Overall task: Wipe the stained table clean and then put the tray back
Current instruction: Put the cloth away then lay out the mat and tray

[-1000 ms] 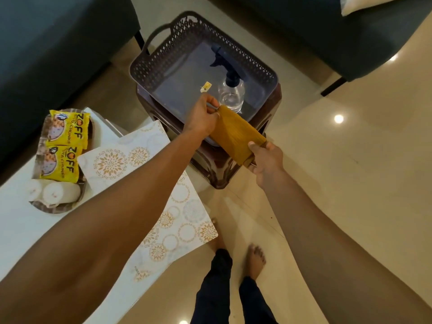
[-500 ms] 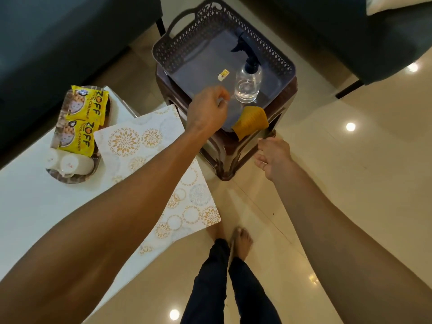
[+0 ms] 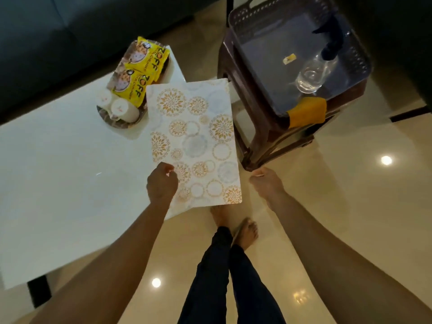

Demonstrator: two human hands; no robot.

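Observation:
The white table (image 3: 58, 171) fills the left of the head view. On its far end stands a small oval tray (image 3: 117, 123) with yellow snack packets (image 3: 140, 73) and white cups (image 3: 121, 108). A patterned placemat (image 3: 198, 136) lies on the table's right end, jutting over the edge. My left hand (image 3: 162, 183) hovers over the mat's near left corner, fingers loosely curled and holding nothing. My right hand (image 3: 266, 183) hangs beside the mat over the floor, also holding nothing. The yellow cloth (image 3: 306, 112) lies draped over the near edge of a basket.
A dark perforated basket (image 3: 360, 61) sits on a brown stool (image 3: 257, 141) to the right, with a clear spray bottle (image 3: 311, 78) inside. A dark sofa (image 3: 58, 43) runs behind the table. My feet (image 3: 243, 230) stand on the glossy floor between table and stool.
Both hands let go of the yellow cloth, which now lies on the basket's edge. They drew back toward me; the left hand came over the placemat, the right beside it.

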